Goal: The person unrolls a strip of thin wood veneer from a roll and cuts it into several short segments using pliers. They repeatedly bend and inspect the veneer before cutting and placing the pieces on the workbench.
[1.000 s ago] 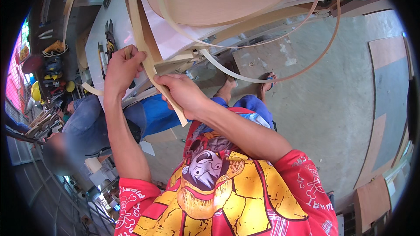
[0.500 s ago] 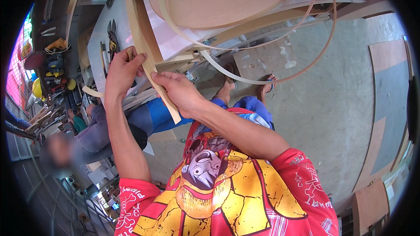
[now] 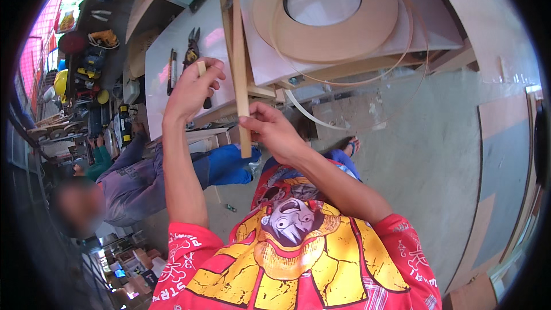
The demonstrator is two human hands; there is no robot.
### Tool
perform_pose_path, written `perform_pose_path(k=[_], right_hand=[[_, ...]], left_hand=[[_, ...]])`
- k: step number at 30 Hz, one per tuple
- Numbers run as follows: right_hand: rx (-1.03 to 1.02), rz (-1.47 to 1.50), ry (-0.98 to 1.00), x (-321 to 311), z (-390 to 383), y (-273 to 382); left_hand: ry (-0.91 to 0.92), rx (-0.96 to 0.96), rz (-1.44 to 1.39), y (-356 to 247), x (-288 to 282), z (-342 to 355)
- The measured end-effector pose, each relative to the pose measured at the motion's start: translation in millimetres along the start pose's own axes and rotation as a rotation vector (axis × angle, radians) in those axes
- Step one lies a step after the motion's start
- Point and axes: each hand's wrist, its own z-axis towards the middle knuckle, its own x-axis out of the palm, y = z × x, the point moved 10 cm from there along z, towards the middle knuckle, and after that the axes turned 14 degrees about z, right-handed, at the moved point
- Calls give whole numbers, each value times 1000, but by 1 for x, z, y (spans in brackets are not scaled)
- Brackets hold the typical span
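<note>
A: Where's the wooden strip?
B: Along the right edge of the white table, its close end jutting past the near edge, toward the wearer.
A: And who has it?
B: The right hand, pinching it between thumb and fingers a little above that end.
A: What about the left hand?
B: It's over the table's near edge, apart from the strip. Thumb and fingers close on a short pale piece; the other fingers are loosely curled.
A: Anything on the table itself?
B: Snips just beyond the left hand, and slim pen-like tools between them and the left edge.
A: To the right of the strip?
B: A wide roll of banding on a white panel, its loose loops hanging over the panel's near edge.
A: Anybody else around?
B: A co-worker in blue shorts, left of the wearer.
</note>
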Motion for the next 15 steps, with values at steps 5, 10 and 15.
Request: perform_pose_path(k=[5, 10, 15], right_hand=[[-13, 186, 61, 20, -12, 34], [29, 74, 168, 32, -32, 46], [46, -161, 91, 23, -43, 21]], left_hand=[[314, 122, -963, -41, -24, -41], [573, 227, -1245, -59, 12, -63], [495, 120, -1431, -26, 39, -49]])
